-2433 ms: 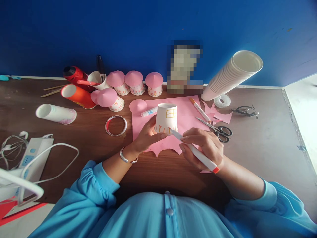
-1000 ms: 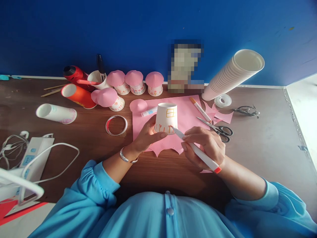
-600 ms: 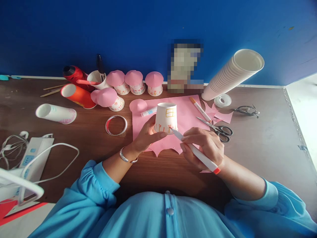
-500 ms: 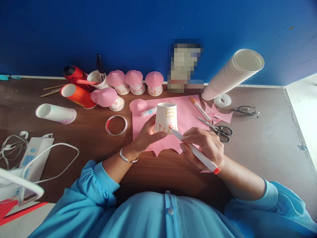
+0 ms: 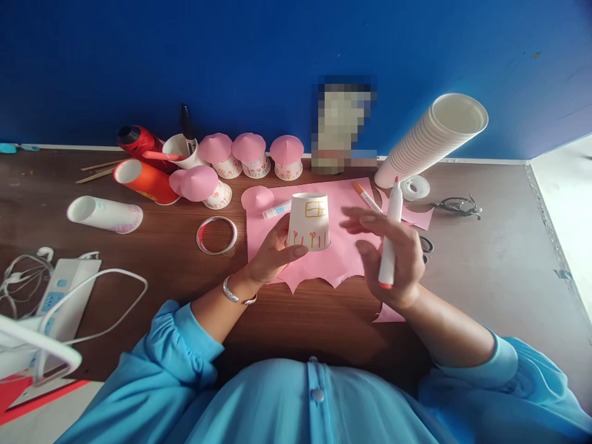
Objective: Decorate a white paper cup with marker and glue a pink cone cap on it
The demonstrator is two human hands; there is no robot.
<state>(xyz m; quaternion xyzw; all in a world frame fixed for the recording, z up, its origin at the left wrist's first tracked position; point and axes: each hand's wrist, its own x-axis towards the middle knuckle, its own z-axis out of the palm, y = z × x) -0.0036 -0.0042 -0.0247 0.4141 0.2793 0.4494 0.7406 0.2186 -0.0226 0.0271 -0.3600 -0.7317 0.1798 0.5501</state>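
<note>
My left hand (image 5: 277,250) grips an upside-down white paper cup (image 5: 309,222) with a yellow window and red flowers drawn on it. To its right my right hand (image 5: 393,262) holds a white marker (image 5: 391,240) upright, its red tip up, thumb and index finger spread apart and off the cup. Beneath both lies a pink sheet (image 5: 342,246) with scalloped lower edges. A glue stick (image 5: 276,210) and an orange-ended marker (image 5: 367,196) rest on the sheet. Black-handled scissors (image 5: 427,247) are mostly hidden behind my right hand.
Several decorated cups with pink cone tops (image 5: 287,149) stand at the back left, near a red cup (image 5: 147,180). A tape ring (image 5: 216,235) lies left of the sheet. At the right are a tall cup stack (image 5: 428,139), clear tape (image 5: 415,188) and glasses (image 5: 457,207).
My right hand has pulled back from the cup and turned the marker from pointing at the cup to tip up. Its fingers have spread. The cup has turned slightly in my left hand.
</note>
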